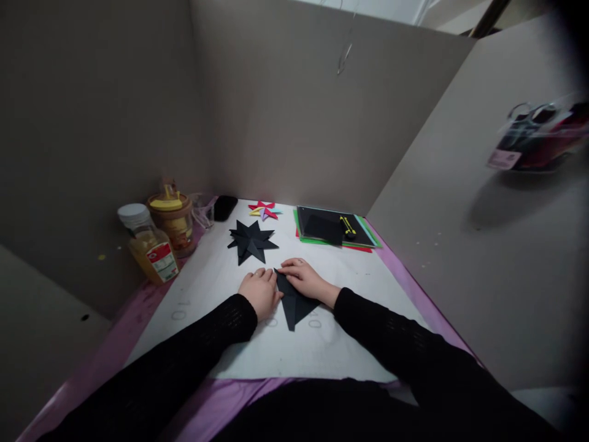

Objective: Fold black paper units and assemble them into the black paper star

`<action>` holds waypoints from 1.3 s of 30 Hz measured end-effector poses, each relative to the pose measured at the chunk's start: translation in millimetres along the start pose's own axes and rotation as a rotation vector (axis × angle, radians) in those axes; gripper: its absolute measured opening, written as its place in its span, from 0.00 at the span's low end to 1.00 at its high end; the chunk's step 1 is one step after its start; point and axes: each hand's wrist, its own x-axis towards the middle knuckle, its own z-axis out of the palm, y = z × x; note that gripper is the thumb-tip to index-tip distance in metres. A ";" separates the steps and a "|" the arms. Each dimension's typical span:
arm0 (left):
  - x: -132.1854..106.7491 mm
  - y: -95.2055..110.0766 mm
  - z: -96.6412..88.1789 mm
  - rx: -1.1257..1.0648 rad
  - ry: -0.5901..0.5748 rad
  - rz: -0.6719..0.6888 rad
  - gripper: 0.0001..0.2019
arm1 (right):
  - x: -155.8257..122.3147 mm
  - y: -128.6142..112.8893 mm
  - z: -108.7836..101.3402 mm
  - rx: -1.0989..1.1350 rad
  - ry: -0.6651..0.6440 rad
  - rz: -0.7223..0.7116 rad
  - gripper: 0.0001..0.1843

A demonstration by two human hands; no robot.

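Note:
A folded sheet of black paper (pixel 294 307) lies on the white mat, with one narrow point toward me and another at its upper left. My left hand (pixel 260 293) holds its left edge, fingers bent and thumb on the paper. From the other side, my right hand (pixel 306 281) presses the upper part, its fingertips at the upper-left point and close to my left fingers. Just beyond my hands rests a many-pointed black paper star (pixel 251 240). Part of the folded sheet is hidden under my right hand.
At the back are a small multicoloured paper star (pixel 264 210) and a stack of coloured sheets (pixel 304 236) bearing a yellow-black cutter (pixel 348 227). A bottle (pixel 150 245), a lidded cup (pixel 172 221) and a black phone-like object (pixel 225 208) line the left. A pouch with scissors (pixel 529 138) hangs right.

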 end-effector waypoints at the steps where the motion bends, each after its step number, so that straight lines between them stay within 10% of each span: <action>1: 0.1 0.1 0.2 0.004 0.001 0.000 0.22 | 0.0 0.2 -0.2 0.005 -0.010 0.001 0.19; 14: -0.7 0.7 -1.1 0.002 0.012 -0.017 0.20 | 18.8 3.5 -24.2 -0.145 -0.337 -0.110 0.22; 26: 1.5 -1.0 3.9 0.011 0.012 -0.004 0.20 | 27.7 -0.8 -12.8 -0.307 -0.302 -0.117 0.23; 39: 6.5 2.5 -1.0 0.050 0.023 0.006 0.17 | -23.5 2.5 -33.9 -0.186 -0.250 -0.153 0.21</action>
